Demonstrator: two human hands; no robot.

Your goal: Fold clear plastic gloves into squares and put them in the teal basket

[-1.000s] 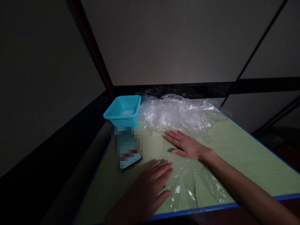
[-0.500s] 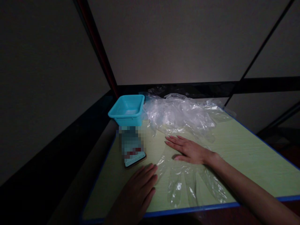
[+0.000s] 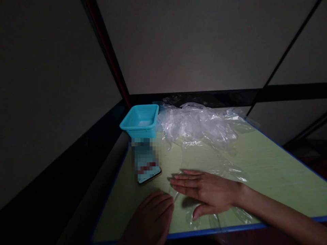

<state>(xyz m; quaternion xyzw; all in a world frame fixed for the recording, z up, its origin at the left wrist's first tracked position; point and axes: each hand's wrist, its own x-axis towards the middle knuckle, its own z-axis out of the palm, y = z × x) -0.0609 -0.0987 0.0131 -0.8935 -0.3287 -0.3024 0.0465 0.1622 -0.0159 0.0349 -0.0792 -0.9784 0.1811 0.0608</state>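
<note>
A thin, clear plastic bag lies spread over the front middle of the table, its outline hard to follow. My right hand rests over it, palm down, with fingers stretched to the left and the thumb apart. Close by on the left, my left hand has its fingers curled and pressed together at the bag's left edge. Its thumb is hidden, and the film meets its fingertips.
Behind my hands sits a crumpled heap of clear plastic bags. A turquoise basin stands at the back left, with a phone, partly blurred out, in front of it. The pale green table has a blue edge; walls rise behind and left.
My right hand has slid toward me and slightly left over the bag. The left hand's fingers, outstretched before, have curled in at the bag's edge.
</note>
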